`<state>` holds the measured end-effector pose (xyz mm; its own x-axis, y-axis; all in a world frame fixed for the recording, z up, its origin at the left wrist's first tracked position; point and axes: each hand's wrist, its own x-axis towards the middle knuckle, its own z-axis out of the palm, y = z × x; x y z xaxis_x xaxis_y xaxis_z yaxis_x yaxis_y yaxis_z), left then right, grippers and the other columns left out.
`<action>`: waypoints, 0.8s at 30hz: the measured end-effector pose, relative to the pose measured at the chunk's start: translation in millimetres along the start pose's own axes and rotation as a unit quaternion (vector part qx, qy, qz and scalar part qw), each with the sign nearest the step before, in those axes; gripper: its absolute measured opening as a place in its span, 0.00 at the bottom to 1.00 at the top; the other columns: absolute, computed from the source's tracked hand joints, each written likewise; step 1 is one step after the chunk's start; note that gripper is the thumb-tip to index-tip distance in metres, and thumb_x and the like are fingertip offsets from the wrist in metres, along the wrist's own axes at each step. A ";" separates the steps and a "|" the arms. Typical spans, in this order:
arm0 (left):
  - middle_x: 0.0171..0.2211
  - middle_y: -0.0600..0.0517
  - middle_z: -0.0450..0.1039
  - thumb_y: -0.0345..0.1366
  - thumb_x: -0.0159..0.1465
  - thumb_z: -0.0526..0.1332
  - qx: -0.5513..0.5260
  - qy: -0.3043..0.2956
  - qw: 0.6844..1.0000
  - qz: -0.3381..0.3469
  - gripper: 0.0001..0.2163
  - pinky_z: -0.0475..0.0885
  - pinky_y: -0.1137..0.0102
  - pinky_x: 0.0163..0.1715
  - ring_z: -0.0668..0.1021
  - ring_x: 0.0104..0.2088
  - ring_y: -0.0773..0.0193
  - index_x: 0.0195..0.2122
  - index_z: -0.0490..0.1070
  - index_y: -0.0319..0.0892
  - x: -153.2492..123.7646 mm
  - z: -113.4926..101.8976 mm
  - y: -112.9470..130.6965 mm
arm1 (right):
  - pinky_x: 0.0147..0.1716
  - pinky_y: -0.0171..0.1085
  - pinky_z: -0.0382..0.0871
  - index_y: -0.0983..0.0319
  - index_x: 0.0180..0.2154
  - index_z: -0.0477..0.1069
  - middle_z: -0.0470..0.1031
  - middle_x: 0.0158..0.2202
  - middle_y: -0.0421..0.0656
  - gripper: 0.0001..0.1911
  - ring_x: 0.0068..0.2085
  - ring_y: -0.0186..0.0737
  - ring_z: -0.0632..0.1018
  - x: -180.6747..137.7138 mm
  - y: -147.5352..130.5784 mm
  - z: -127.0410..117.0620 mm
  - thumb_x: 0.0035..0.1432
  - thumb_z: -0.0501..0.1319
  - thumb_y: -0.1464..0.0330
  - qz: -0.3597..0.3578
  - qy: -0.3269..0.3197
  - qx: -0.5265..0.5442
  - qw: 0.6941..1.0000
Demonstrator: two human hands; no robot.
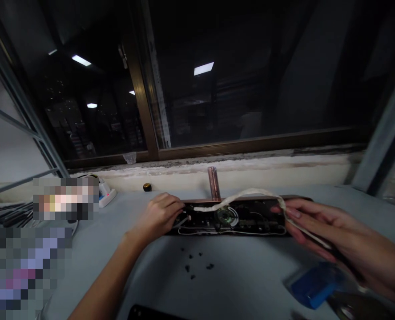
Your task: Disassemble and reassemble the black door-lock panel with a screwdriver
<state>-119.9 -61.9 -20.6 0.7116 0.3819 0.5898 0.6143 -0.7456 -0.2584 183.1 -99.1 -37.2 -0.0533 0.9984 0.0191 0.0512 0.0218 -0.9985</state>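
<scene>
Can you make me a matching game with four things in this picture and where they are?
Things:
1. White cable
2. Copper-coloured tube
3. Small black bits
4. Clear cup

Places:
A. On the window ledge
B. Scattered in front of the long black casing
C. Held in the right hand
D. Rising behind the casing

Pairs: 1-C, 2-D, 3-B, 4-A

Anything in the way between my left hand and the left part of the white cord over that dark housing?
Nothing visible stands between the left hand and that part of the white cord. The copper-coloured tube is behind the dark housing, and the small dark pieces lie in front of it.
</scene>
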 end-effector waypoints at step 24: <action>0.41 0.51 0.72 0.31 0.61 0.55 0.176 -0.031 0.984 0.028 0.04 0.63 0.67 0.35 0.69 0.37 0.61 0.34 0.69 0.40 -8.7 4.5 -6.6 | 0.10 0.30 0.48 0.55 0.31 0.72 0.65 0.15 0.37 0.20 0.13 0.29 0.56 4.0 24.1 -5.9 0.41 0.60 0.48 -0.033 -0.082 -0.075 0.993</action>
<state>-128.6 -57.8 -27.4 0.7602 0.3865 0.5222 0.6460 -0.5352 -0.5443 190.0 -94.2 -60.8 -0.2226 0.9728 0.0637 0.1893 0.1072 -0.9761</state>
